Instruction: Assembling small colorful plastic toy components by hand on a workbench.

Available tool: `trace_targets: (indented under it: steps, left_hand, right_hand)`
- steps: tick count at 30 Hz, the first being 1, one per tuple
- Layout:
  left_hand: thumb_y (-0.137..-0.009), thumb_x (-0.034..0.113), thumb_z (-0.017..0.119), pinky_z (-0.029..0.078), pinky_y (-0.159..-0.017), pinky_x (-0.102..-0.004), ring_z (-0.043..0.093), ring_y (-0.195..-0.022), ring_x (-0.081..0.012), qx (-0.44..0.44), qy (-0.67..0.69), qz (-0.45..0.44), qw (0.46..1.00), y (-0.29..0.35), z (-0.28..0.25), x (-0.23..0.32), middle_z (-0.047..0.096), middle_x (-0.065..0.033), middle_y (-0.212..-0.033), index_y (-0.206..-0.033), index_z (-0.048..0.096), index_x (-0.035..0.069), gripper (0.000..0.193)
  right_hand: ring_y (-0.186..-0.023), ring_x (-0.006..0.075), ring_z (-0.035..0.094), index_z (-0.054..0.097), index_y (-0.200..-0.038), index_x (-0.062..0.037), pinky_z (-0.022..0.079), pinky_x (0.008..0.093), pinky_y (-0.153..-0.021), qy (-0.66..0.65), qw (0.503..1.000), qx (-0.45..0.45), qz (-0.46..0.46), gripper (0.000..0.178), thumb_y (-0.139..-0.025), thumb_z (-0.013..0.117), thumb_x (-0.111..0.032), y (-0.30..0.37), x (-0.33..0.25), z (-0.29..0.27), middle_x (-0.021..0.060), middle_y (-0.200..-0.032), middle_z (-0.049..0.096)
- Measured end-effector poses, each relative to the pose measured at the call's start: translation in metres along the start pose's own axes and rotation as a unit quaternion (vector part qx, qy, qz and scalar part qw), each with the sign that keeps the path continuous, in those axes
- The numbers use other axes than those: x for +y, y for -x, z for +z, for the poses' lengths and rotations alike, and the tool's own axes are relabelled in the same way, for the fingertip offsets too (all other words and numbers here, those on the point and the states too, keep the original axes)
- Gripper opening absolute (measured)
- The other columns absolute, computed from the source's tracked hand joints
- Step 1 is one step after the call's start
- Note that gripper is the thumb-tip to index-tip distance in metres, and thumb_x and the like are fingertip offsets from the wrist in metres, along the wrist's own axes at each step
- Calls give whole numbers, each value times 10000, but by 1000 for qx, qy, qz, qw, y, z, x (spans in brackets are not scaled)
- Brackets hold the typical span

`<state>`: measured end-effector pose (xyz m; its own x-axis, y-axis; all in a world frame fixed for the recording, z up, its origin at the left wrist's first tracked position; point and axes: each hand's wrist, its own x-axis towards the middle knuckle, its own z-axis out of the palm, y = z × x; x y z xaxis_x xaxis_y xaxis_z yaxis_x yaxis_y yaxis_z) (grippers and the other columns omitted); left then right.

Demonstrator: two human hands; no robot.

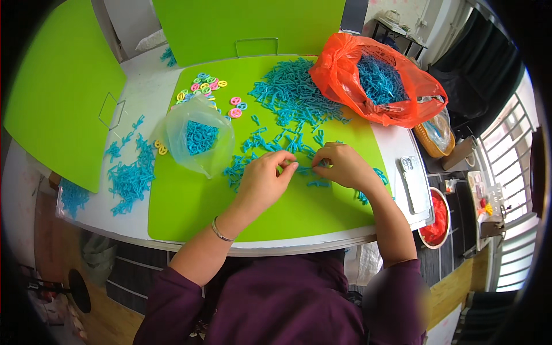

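Observation:
Small teal plastic links (296, 92) lie in a big heap and spread toward me over a green mat (195, 218). My left hand (265, 179) is closed in a pinch, thumb against finger, just above the loose pieces. Across a small gap, my right hand (347, 165) also pinches, its fingertips pointing at the left ones. Whatever either hand holds is too small or too hidden to name. Loose teal links lie under and around both hands. A frosted plastic bag (215, 164) with more teal pieces stands open to the left of my left hand.
A red plastic bag (339, 80) full of teal pieces sits at the back right. Colourful round pieces (206, 86) lie at the back left. More teal pieces (133, 181) are on the white table, left of the mat. Green panels (247, 26) stand behind and at the left.

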<state>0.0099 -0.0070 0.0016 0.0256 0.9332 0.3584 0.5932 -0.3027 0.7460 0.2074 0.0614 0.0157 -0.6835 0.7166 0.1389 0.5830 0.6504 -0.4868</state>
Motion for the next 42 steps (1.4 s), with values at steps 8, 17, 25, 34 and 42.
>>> trace_targets:
  steps: [8, 17, 25, 34, 42]
  left_hand:
    - [-783, 166, 651, 485, -610, -338, 596, -658, -274, 33, -115, 216, 969, 2, 2, -11, 625, -77, -773, -917, 639, 52, 176]
    - [-947, 158, 464, 507, -746, -259, 584, -872, -97, -121, 475, -167, 856, 1, -6, -2, 619, -34, -944, -1058, 574, 7, 217]
    - [-936, 115, 475, 506, -834, -307, 583, -884, -121, -114, 529, -148, 828, 2, -6, -5, 600, -22, -959, -1092, 573, 17, 209]
    - [-924, 83, 491, 513, -813, -295, 599, -831, -134, -96, 541, -163, 820, 3, -4, -2, 614, -28, -912, -1075, 585, -11, 201]
    - [-898, 50, 526, 449, -618, -227, 555, -675, -105, -18, 190, 37, 981, 4, -7, -2, 606, -57, -749, -1059, 607, -30, 198]
  right_hand:
    - [-741, 209, 582, 659, -872, -31, 464, 295, -653, -80, 994, 64, -31, 110, -766, 644, -59, 3, -36, -13, 84, -787, 598]
    - [-782, 102, 597, 571, -1081, -7, 480, 228, -675, -478, 867, 121, 71, 297, -795, 648, -15, -1, -32, -14, 86, -917, 651]
    - [-677, 108, 561, 700, -914, -46, 421, 236, -590, -202, 956, 213, -17, 199, -720, 701, -2, 2, -53, 2, 35, -728, 608]
    - [-620, 112, 519, 714, -909, -71, 396, 243, -559, -180, 952, 247, -11, 216, -702, 706, -10, 6, -52, 2, 28, -676, 569]
    - [-590, 97, 516, 671, -907, -31, 401, 227, -550, -335, 924, 167, 82, 179, -733, 712, -47, 4, -50, 4, 19, -681, 582]
